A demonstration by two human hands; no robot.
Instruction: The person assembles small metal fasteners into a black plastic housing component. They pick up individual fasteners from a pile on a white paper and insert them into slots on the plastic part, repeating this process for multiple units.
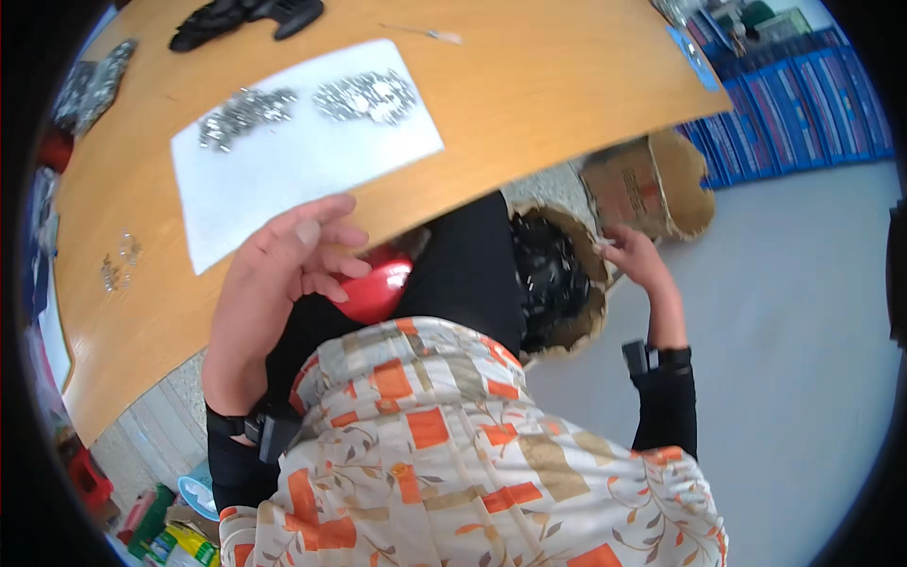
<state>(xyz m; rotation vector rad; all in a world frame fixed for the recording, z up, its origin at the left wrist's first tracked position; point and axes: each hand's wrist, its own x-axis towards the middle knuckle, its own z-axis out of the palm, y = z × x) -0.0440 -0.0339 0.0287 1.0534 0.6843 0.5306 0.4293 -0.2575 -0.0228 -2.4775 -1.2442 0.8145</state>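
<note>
My left hand (288, 260) hovers over the table's near edge, by the corner of a white sheet (293, 180). Its fingers are apart and hold nothing. On the sheet lie two heaps of small silvery metal pieces, a left heap (248, 115) and a right heap (367, 96). My right hand (638, 260) is beside my right leg, over the rim of a torn cardboard box (593, 326). Thumb and fingers there are pinched together; whatever they hold is too small to make out. Shiny black pieces (546, 274) fill much of the box. A red rounded object (378, 286) shows between my legs.
A few small metal pieces (118, 263) lie at the table's left. Black items (246, 17) and a thin tool (425, 34) lie farther back. A second cardboard box (628, 189) stands beyond the first. Blue folders or booklets (784, 113) line the right. Bags (179, 543) lie lower left.
</note>
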